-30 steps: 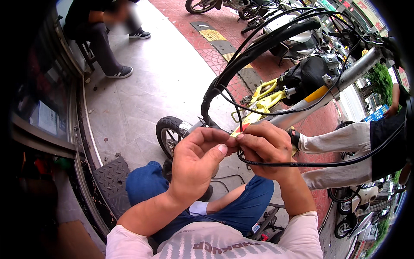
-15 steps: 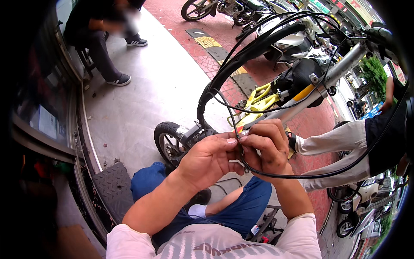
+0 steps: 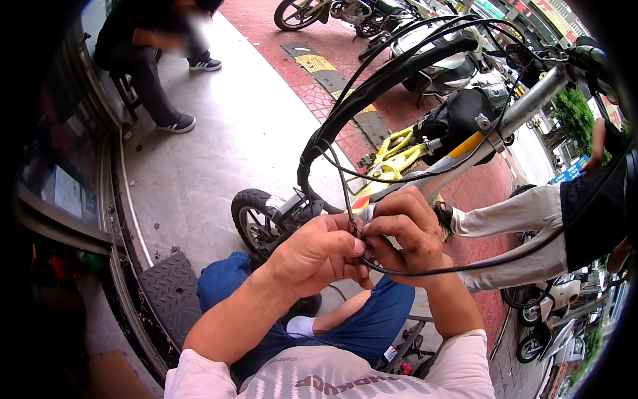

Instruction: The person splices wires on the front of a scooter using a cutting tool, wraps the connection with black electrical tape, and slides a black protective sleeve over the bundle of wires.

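My left hand (image 3: 318,256) and my right hand (image 3: 407,229) meet over my lap, both closed in a pinch on a thin black cable (image 3: 432,271). The exact spot between the fingertips is mostly hidden. From there one stretch of cable rises to a thick black wrapped bundle (image 3: 379,83), and another curves off to the right past my right wrist. Just beyond my hands, a small two-wheeler's silver tube (image 3: 518,114) slants up to the right toward its handlebar. Its small black wheel (image 3: 254,223) is left of my left hand.
A seated person (image 3: 136,60) is at the upper left; another in light trousers (image 3: 518,219) stands close on the right. Yellow frame parts (image 3: 402,154) and parked motorbikes (image 3: 425,56) lie beyond. A ribbed dark ramp plate (image 3: 171,289) sits by the doorway at left.
Both hands have shifted slightly, the left one's fingertips dropping a little lower along the cable. The cable between them has moved left with them. Both hands keep their pinch.
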`<control>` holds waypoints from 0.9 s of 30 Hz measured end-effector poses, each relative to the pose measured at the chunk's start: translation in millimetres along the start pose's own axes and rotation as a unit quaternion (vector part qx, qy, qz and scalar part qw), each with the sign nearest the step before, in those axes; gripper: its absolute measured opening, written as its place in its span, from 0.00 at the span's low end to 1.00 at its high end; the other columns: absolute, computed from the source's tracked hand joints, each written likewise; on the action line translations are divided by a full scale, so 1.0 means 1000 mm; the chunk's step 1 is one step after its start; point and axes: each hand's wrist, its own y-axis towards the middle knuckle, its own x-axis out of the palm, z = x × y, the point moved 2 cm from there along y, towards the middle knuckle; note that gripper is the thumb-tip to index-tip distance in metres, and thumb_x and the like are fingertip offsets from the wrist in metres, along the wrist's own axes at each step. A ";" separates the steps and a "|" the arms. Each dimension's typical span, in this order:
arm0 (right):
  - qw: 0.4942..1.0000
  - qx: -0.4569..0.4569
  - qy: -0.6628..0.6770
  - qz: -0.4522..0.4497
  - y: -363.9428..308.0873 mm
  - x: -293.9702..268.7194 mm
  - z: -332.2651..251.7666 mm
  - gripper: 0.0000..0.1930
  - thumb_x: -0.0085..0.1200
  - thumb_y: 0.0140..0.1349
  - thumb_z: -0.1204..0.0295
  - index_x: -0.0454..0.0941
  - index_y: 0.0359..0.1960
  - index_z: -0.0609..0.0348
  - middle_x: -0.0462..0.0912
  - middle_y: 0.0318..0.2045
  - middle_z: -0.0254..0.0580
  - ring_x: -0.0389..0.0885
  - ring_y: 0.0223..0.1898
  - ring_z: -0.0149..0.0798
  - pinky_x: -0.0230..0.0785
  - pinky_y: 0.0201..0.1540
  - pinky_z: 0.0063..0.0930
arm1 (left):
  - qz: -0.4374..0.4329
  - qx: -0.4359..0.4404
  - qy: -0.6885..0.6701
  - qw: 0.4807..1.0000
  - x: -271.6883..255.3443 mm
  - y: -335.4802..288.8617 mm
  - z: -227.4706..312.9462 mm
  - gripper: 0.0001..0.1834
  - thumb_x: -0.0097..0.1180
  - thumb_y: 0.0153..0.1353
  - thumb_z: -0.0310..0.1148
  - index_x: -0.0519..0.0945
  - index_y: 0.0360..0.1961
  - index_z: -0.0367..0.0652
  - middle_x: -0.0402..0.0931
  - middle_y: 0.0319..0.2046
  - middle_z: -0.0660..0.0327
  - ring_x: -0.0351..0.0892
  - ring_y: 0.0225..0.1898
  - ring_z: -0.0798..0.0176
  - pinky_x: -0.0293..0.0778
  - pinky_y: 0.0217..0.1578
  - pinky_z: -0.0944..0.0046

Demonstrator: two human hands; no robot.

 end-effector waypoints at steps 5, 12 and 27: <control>1.000 0.004 -0.003 -0.009 -0.002 0.003 -0.002 0.15 0.66 0.49 0.82 0.79 0.38 0.56 0.79 0.36 0.41 0.79 0.35 0.46 0.74 0.36 0.38 | 0.051 0.007 0.068 0.996 0.002 -0.006 0.008 0.11 0.58 0.64 0.24 0.79 0.47 0.32 0.80 0.33 0.55 0.85 0.33 0.57 0.87 0.39 0.46; 0.997 0.057 0.044 0.022 -0.009 0.012 -0.005 0.14 0.62 0.53 0.85 0.77 0.40 0.57 0.78 0.37 0.44 0.78 0.35 0.44 0.72 0.38 0.35 | 0.091 0.020 0.053 0.994 0.011 -0.015 0.011 0.11 0.58 0.69 0.30 0.79 0.46 0.33 0.80 0.34 0.56 0.84 0.33 0.58 0.86 0.36 0.49; 0.980 0.142 0.134 0.044 -0.012 0.017 -0.011 0.13 0.63 0.51 0.84 0.79 0.38 0.59 0.79 0.36 0.44 0.79 0.35 0.43 0.74 0.39 0.35 | 0.066 0.006 0.069 0.995 0.011 -0.012 0.013 0.11 0.61 0.67 0.30 0.79 0.46 0.35 0.80 0.36 0.56 0.83 0.35 0.61 0.88 0.33 0.50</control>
